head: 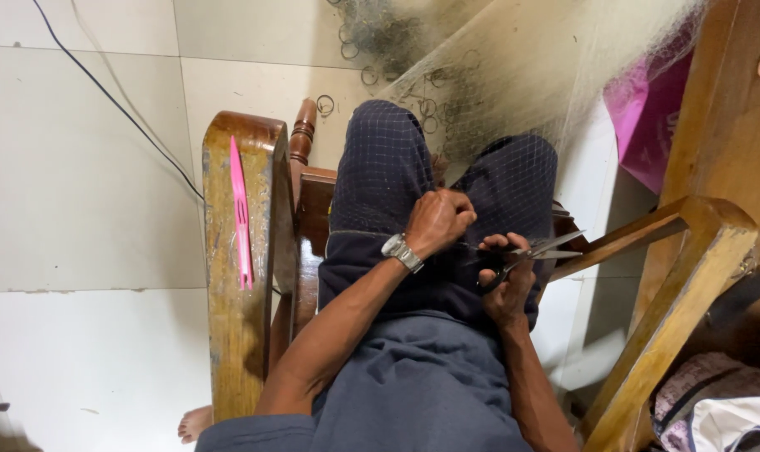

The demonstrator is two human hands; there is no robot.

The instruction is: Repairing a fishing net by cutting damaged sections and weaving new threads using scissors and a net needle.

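Person sat in wooden armchair, fine pale mesh fishing net [514, 92] draped over lap in dark trousers. Left hand [437, 219] clenched, grip pinching net against thigh; metal wristwatch [402, 251] on wrist. Right hand [505, 280] grasped black-handled steel scissors [531, 254], blades parted, just beside left fist. Pink plastic netting needle [241, 213] lay on left wooden armrest [233, 335], well apart from hands.

Two hands, left hand [437, 219] and right hand [504, 280], one pair of scissors [532, 251], one wristwatch [402, 252], one pink netting needle [241, 213], one fishing net [514, 84], two wooden armrests [238, 335], one black cable [112, 100].
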